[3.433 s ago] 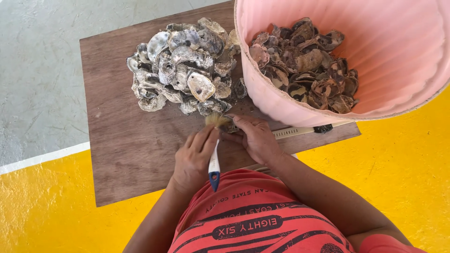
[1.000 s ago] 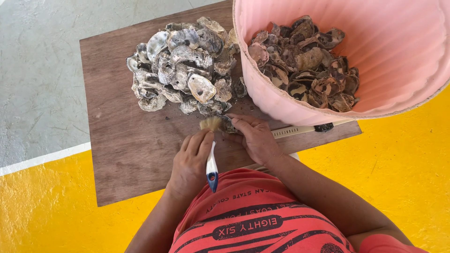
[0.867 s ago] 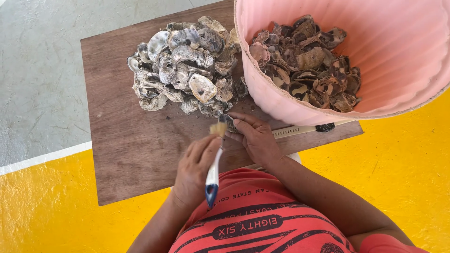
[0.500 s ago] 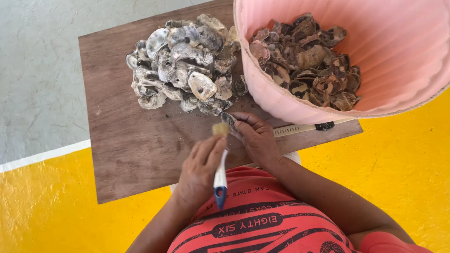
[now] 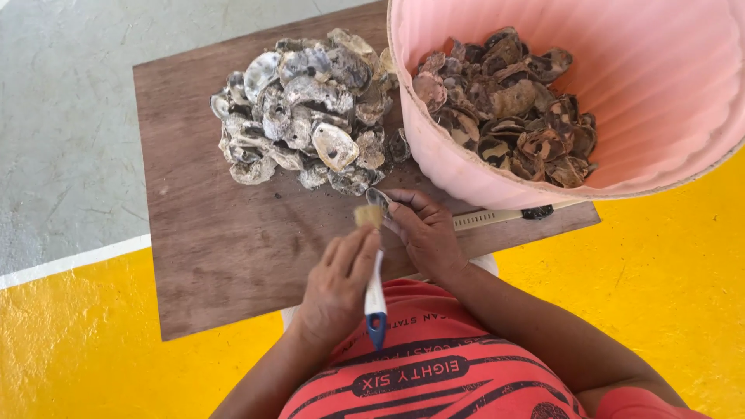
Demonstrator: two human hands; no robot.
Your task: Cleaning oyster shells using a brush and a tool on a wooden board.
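My left hand [image 5: 337, 283] grips a small brush [image 5: 375, 299] with a white and blue handle, and its tan bristle head touches a small oyster shell [image 5: 379, 199]. My right hand [image 5: 423, 233] pinches that shell between its fingertips, just above the wooden board [image 5: 225, 248]. Both hands meet at the board's near edge, directly below a heap of grey-white oyster shells [image 5: 310, 109].
A large pink tub [image 5: 660, 93] leans over the board's right side, holding several darker brown shells [image 5: 504, 109]. A pale ruler-like strip with a black end [image 5: 497, 217] lies under the tub's rim. The floor is grey concrete [image 5: 62, 116] and yellow paint [image 5: 660, 295].
The brush has stroked back and forth over the shell, with my left hand shifting slightly toward and away from me. My right hand keeps the shell in the same spot.
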